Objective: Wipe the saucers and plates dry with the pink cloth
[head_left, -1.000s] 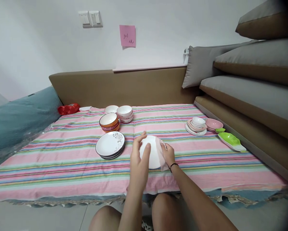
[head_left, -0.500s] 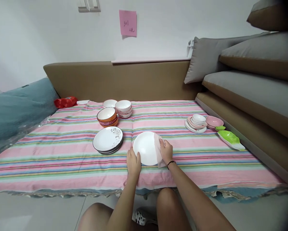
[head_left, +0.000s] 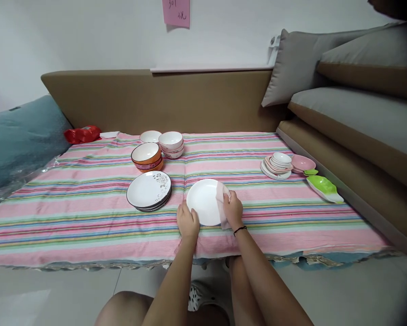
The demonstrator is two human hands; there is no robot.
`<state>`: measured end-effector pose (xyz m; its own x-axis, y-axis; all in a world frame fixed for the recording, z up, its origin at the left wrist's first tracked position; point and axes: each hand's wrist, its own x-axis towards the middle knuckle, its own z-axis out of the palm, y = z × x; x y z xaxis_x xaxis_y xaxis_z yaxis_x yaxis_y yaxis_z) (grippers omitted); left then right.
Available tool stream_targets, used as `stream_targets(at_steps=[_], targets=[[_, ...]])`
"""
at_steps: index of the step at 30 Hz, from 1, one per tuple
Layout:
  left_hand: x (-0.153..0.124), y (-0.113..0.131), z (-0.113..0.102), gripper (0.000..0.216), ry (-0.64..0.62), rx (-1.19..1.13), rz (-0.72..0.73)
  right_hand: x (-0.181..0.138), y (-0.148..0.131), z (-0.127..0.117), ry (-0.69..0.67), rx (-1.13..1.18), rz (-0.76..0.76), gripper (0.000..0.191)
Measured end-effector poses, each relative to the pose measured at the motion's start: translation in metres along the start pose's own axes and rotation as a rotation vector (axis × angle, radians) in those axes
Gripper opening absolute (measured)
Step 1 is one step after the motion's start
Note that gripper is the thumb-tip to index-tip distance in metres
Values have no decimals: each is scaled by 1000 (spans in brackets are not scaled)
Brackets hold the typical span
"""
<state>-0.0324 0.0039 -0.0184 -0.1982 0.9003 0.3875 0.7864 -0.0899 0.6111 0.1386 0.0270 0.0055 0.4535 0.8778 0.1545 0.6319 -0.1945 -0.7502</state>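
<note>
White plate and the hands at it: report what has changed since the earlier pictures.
The left hand, first raised open in front of the plate's left side, has come down and taken hold of the white plate at its near-left rim. The right hand still holds the pale cloth at the plate's right side. The flowered plates and orange bowls stayed put.

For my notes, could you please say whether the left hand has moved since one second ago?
Yes, the left hand moved left, nearer the stacked flowered plates.
</note>
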Motion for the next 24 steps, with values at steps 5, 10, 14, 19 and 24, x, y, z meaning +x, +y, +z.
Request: stream_targets(at_steps=[5,10,14,19,24], targets=[[0,-2,3,40,12,31,15,4,-5,-5,17,-37,42,46],[-1,-2,3,39,16,49,27,3,-6,-5,11,-71,28,37],[-1,-3,4,40,23,55,41,2,-4,-8,-16,-79,3,28],[-1,-3,5,41,12,66,23,2,-4,-8,0,-97,40,42],[-1,-3,5,40,18,55,16,0,-2,-10,-52,-42,-27,25]])
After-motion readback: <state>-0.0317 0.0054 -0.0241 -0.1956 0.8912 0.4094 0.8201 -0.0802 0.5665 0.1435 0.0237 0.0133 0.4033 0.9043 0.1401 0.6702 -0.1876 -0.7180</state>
